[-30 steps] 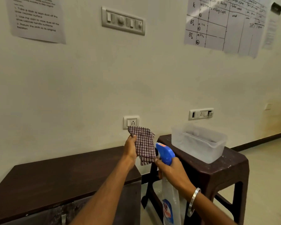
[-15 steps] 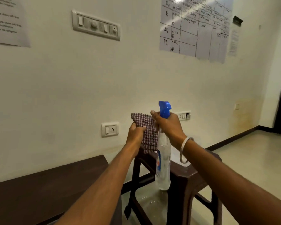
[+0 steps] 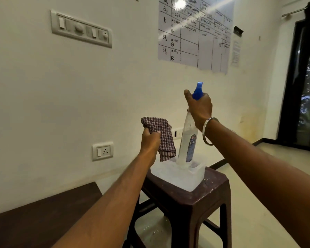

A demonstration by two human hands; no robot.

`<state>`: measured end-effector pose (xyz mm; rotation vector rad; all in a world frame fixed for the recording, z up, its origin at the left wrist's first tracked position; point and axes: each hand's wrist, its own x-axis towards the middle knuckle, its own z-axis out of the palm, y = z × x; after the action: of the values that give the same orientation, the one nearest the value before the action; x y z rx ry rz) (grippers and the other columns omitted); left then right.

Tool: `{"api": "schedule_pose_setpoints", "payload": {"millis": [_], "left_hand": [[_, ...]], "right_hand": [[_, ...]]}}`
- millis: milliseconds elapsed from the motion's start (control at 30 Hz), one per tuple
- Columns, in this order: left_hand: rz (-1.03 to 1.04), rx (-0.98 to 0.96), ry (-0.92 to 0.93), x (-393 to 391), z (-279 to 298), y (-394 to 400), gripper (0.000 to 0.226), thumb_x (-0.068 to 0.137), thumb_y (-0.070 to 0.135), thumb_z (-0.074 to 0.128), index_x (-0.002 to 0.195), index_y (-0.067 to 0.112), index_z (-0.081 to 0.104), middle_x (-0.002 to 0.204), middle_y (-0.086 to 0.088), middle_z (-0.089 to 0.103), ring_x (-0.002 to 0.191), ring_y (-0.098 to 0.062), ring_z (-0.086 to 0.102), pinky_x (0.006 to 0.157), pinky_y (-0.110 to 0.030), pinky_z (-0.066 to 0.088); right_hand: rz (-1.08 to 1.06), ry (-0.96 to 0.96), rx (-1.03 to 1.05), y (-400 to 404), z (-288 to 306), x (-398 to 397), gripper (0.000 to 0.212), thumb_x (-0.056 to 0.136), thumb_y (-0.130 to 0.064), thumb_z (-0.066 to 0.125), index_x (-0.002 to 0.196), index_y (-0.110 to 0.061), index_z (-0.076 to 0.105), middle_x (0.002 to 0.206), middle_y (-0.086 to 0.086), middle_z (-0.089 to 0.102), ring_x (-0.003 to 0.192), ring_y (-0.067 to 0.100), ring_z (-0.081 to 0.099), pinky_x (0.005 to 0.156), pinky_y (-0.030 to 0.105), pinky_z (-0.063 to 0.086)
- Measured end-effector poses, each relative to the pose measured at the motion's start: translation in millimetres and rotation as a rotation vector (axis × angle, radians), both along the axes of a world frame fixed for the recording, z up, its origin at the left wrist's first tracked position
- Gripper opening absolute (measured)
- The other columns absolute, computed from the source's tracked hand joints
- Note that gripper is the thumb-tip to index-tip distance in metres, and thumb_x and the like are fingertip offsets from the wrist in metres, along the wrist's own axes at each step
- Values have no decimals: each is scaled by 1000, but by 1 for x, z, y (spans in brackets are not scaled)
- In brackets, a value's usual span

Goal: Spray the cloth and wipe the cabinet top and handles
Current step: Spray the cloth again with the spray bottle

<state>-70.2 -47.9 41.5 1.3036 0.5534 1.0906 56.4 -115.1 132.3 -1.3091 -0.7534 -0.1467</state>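
Pale wall (image 3: 43, 90) fills the upper left of the frame, with a brown stool (image 3: 190, 199) at lower centre carrying a clear plastic tub (image 3: 170, 173). At centre the right hand (image 3: 200, 109) grips the neck of a spray bottle (image 3: 188, 140), long axis near upright, blue nozzle (image 3: 198, 90) at top, base seemingly in the tub. Just left, the left hand (image 3: 149, 142) clutches the checked cloth (image 3: 161, 135), which hangs downward. The dark cabinet top (image 3: 34, 221) sits lower left.
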Motion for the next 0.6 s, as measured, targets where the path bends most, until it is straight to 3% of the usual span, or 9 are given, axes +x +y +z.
{"api": "schedule_pose_setpoints", "payload": {"millis": [100,300,467,600], "left_hand": [[2,-14,26,6,-7,4,44,92,4,43,134,15,47,121,-7,61,104,-23,61,95,-44,52],[-2,-45,58,7,-27,15,39,93,6,44,130,14,49,120,-7,61,106,-24,61,96,-45,52],[4,-89,40,-1,-45,26,35,92,3,46,125,13,52,114,-7,63,104,-25,62,96,-46,51],[-1,-119,22,-11,-54,30,30,92,-1,44,117,14,53,105,-5,63,96,-22,63,86,-40,54]], "right_hand": [[-45,-9,29,4,-5,13,49,88,-43,64,117,-6,50,93,5,54,76,17,53,69,24,44],[-83,40,26,14,-27,36,51,87,-40,66,120,-4,49,94,6,53,75,16,51,59,15,39],[-62,53,-102,24,-67,46,51,88,-39,66,119,-3,49,94,6,53,77,19,49,71,26,41],[-63,58,-183,30,-94,50,50,88,-39,66,117,-2,49,95,9,53,79,21,50,73,29,39]]}}
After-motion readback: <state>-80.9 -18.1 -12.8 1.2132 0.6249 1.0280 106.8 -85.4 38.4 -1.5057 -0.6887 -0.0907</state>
